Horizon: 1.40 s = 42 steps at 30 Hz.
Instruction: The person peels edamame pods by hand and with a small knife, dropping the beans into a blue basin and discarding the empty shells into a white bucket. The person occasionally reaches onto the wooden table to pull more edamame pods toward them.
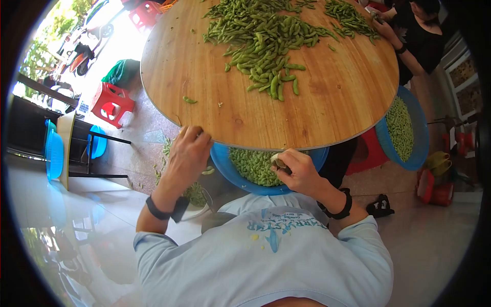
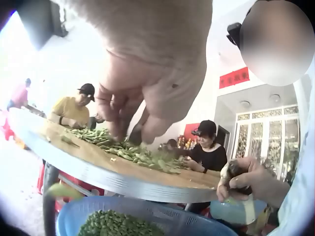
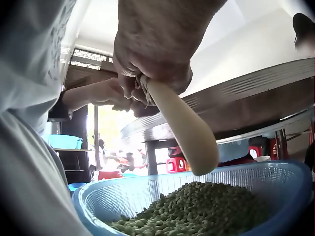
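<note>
My left hand (image 1: 188,153) hovers by the near left edge of the round wooden table (image 1: 332,107), fingers bent loosely downward with nothing visible in them. Below it a blurred green pod (image 2: 64,191) hangs in mid-air in the left wrist view. My right hand (image 1: 299,171) grips a pale, smooth, round-ended handle (image 3: 184,130) that sticks out below the fist; what is at its other end is hidden. Whitish material (image 1: 276,159) shows around the fingers. Under both hands stands a blue basket (image 3: 290,172) of shelled green beans (image 3: 197,206). Green bean pods (image 1: 263,46) are heaped on the table.
A stray pod (image 1: 189,100) lies near the left rim. Pod waste sits in a container (image 1: 207,199) beside my leg. Another blue basket (image 1: 422,135) of beans stands at right. A person in black (image 2: 209,152) and one in yellow (image 2: 71,108) work around the table. A red stool (image 1: 112,105) stands left.
</note>
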### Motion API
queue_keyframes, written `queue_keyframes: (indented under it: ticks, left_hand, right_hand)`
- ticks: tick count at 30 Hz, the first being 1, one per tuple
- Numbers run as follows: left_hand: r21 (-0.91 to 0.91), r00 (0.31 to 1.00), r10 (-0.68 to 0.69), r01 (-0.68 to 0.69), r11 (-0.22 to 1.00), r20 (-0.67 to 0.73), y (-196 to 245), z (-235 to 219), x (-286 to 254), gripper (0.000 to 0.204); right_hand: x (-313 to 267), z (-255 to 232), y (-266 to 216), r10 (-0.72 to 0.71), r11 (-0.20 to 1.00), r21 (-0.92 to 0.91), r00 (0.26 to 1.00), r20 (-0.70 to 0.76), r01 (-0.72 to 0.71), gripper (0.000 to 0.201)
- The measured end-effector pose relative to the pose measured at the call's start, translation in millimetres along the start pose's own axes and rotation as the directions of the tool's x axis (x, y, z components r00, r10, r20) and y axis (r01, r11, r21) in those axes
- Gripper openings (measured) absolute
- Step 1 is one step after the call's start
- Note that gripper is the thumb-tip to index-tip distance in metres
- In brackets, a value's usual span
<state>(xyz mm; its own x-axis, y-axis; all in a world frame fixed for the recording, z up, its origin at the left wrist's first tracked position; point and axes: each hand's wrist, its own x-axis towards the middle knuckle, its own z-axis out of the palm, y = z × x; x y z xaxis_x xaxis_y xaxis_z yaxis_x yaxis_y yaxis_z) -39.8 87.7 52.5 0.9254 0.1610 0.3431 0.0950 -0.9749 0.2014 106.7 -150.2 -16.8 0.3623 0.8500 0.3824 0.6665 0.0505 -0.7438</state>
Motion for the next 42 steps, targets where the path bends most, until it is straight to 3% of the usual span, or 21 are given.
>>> queue_keyframes:
  ticks: [2, 4, 6, 8, 10, 12, 13, 15, 17, 21, 23, 24, 25, 26, 27, 28, 30, 34, 36, 39, 42]
  left_hand:
    - [-0.207, 0.999, -0.007, 0.016, 0.978, 0.048, 0.2, 9.3, 30.2, 0.017]
    - [-0.227, 0.971, 0.238, -0.225, 0.947, 0.031, 0.7, 29.8, 70.9, 0.025]
    - [-0.158, 0.934, 0.355, -0.345, 0.925, 0.034, 3.5, 59.2, 108.5, 0.032]
    - [-0.049, 0.902, 0.429, -0.427, 0.903, 0.043, 1.0, 83.6, 135.2, 0.026]
    - [-0.031, 0.907, 0.418, -0.417, 0.908, 0.044, -6.3, 101.0, 147.0, 0.023]
    - [-0.004, 0.902, 0.427, -0.427, 0.904, 0.061, -9.1, 107.2, 149.8, 0.020]
    - [0.027, 0.884, 0.468, -0.468, 0.883, 0.009, -9.1, 106.6, 151.5, 0.024]
    - [0.061, 0.854, 0.518, -0.515, 0.855, -0.039, -7.7, 105.6, 152.5, 0.027]
    - [0.058, 0.854, 0.514, -0.519, 0.853, 0.087, -5.6, 105.9, 151.2, 0.022]
    - [0.047, 0.875, 0.477, -0.481, 0.875, 0.087, -9.8, 106.8, 153.9, 0.022]
    - [-0.110, 0.864, 0.419, -0.462, 0.880, -0.280, 5.1, 96.2, 141.1, 0.020]
    - [-0.115, 0.862, 0.428, -0.471, 0.875, -0.270, 15.9, 90.1, 132.1, 0.020]
    - [-0.571, 0.979, 0.183, -0.203, 0.795, -0.093, 28.4, 82.8, 120.9, 0.019]
    - [-0.844, 0.981, 0.019, 0.158, 0.512, 0.195, 39.4, 77.6, 109.9, 0.018]
    - [-0.842, 0.977, 0.035, 0.161, 0.514, 0.208, 49.0, 75.2, 99.1, 0.018]
    - [-0.883, 0.959, -0.033, 0.271, 0.384, 0.280, 58.0, 73.5, 88.7, 0.016]
    - [-0.902, 0.905, -0.073, 0.424, 0.079, 0.419, 65.5, 77.7, 74.4, 0.014]
    - [-0.872, 0.876, -0.092, 0.480, 0.095, 0.473, 71.4, 85.5, 61.6, 0.014]
    - [-0.892, 0.897, -0.119, 0.439, 0.111, 0.426, 75.9, 92.1, 57.3, 0.014]
    - [-0.892, 0.905, -0.099, 0.424, 0.159, 0.413, 75.4, 89.6, 55.7, 0.015]
    - [-0.904, 0.913, -0.066, 0.408, 0.128, 0.403, 74.3, 96.2, 53.0, 0.015]
  right_hand:
    - [0.4, 6.0, 1.2, 0.055, 0.998, 0.026, 0.998, 0.013, -0.055, 0.024]
    - [2.5, 8.1, 0.3, 0.106, 0.993, 0.046, 0.994, 0.035, -0.108, 0.025]
    - [5.1, 5.9, -1.0, 0.113, 0.984, 0.136, 0.992, 0.046, -0.119, 0.030]
    - [1.8, 5.7, 3.9, 0.074, 0.986, 0.148, 0.997, 0.024, -0.077, 0.032]
    - [-0.5, 1.9, 6.2, 0.032, 0.985, 0.170, 0.999, -0.010, -0.030, 0.034]
    - [-2.3, -4.7, 4.9, 0.286, 0.852, 0.425, 0.952, 0.113, -0.306, 0.033]
    - [-2.3, -6.2, 5.2, 0.282, 0.853, 0.426, 0.953, 0.109, -0.301, 0.033]
    - [-2.8, -8.3, 5.3, 0.424, 0.611, 0.675, 0.891, 0.162, -0.414, 0.036]
    - [-0.2, -10.0, 5.0, 0.419, 0.592, 0.712, 0.899, 0.129, -0.378, 0.037]
    - [-0.2, -11.5, 10.4, 0.442, 0.571, 0.751, 0.895, 0.061, -0.333, 0.039]
    - [1.4, -13.0, 12.8, 0.477, 0.543, 0.778, 0.879, 0.024, -0.316, 0.039]
    - [0.4, -13.3, 13.6, 0.516, 0.513, 0.802, 0.857, -0.002, -0.307, 0.040]
    - [0.5, -13.6, 13.1, 0.527, 0.505, 0.808, 0.850, -0.011, -0.303, 0.040]
    - [2.3, -15.1, 11.7, 0.510, 0.491, 0.834, 0.859, -0.039, -0.253, 0.039]
    - [4.0, -17.1, 10.7, 0.493, 0.477, 0.855, 0.867, -0.071, -0.201, 0.038]
    - [5.3, -18.7, 10.2, 0.505, 0.472, 0.859, 0.859, -0.082, -0.195, 0.038]
    - [5.5, -19.5, 9.1, 0.508, 0.303, 0.923, 0.860, 0.053, -0.236, 0.040]
    - [-2.1, -15.8, 11.3, 0.440, 0.151, 0.962, 0.887, 0.142, -0.229, 0.041]
    - [-5.9, -14.2, 15.1, 0.429, 0.033, 0.979, 0.888, 0.168, -0.202, 0.042]
    - [-9.6, -13.8, 15.0, 0.373, 0.030, 0.987, 0.918, 0.136, -0.158, 0.044]
    - [-10.7, -14.8, 10.1, 0.341, 0.037, 0.988, 0.931, 0.131, -0.152, 0.045]
